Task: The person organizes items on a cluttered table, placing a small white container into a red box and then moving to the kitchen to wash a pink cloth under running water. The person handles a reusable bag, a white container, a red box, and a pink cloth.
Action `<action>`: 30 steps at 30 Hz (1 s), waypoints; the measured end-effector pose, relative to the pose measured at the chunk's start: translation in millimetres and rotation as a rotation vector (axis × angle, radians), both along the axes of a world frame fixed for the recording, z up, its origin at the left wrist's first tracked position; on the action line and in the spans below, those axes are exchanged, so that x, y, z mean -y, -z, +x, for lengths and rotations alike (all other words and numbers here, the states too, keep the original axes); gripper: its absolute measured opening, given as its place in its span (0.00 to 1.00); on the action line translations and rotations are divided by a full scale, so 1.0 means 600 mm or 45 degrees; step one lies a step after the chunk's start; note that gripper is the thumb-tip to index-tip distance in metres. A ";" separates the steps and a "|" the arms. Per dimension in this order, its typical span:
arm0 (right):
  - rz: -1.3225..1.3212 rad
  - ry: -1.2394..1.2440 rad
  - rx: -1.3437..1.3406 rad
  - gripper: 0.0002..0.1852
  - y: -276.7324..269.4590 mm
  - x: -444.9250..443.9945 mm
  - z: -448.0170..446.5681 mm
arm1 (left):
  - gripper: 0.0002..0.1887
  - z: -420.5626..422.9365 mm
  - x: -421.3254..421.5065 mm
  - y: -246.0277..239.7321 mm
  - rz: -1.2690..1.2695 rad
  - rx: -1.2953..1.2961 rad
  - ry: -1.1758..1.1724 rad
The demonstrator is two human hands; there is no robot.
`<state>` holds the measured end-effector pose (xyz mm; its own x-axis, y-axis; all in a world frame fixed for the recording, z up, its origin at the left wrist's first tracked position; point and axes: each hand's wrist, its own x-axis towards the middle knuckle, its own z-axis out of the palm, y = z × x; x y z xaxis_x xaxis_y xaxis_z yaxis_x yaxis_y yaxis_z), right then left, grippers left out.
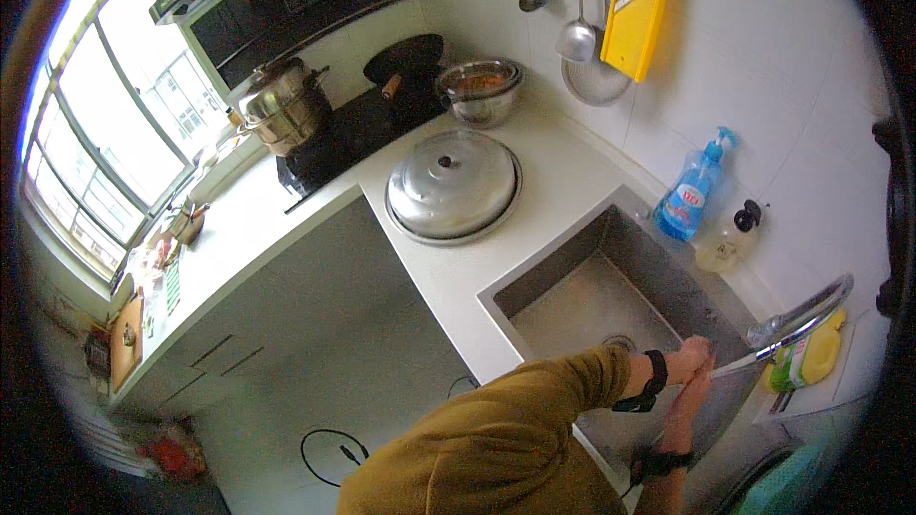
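My left hand (693, 356) and my right hand (698, 380) touch each other over the stainless steel sink (647, 257), below the chrome faucet (801, 325). A stream of water runs from the spout onto them. The fingers overlap, so whether anything is between them cannot be made out. Each wrist bears a black band, and a brown sleeve covers the forearm reaching in from the left. The sink drain (618, 341) shows beside that forearm.
A blue pump bottle (687, 200), a clear pump bottle (726, 243) and a yellow bottle (819, 354) stand along the sink. On the counter are a large domed metal lid (458, 186) and metal bowls (483, 96). A steamer pot (283, 107) and a wok (404, 68) sit on the stove.
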<state>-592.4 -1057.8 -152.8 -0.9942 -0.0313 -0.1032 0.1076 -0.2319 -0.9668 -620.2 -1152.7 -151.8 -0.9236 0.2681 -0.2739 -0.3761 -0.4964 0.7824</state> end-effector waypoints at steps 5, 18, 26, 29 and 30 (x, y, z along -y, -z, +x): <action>-0.631 -0.649 -0.195 0.20 -0.017 -0.031 -0.045 | 0.13 -0.012 -0.039 -0.008 0.367 0.394 -0.015; 0.223 0.038 -0.121 0.20 -0.065 0.049 0.045 | 0.18 -0.003 -0.030 0.054 0.193 0.394 -0.295; -0.250 -0.262 0.323 0.22 0.012 -0.010 -0.003 | 0.14 0.092 0.028 0.000 -0.477 -0.222 0.195; -0.297 0.147 -0.119 0.21 -0.006 0.033 0.042 | 0.18 0.089 0.046 -0.043 0.545 0.039 0.027; -0.094 0.083 -0.274 0.21 -0.005 0.042 0.049 | 0.17 0.091 0.061 -0.050 0.701 0.056 0.075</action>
<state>-562.8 -1082.8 -149.7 -0.9932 0.0340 0.1113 -0.1164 -0.3025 -0.9460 -565.4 -1189.5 -121.9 -0.8937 0.4331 -0.1169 -0.4418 -0.8047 0.3965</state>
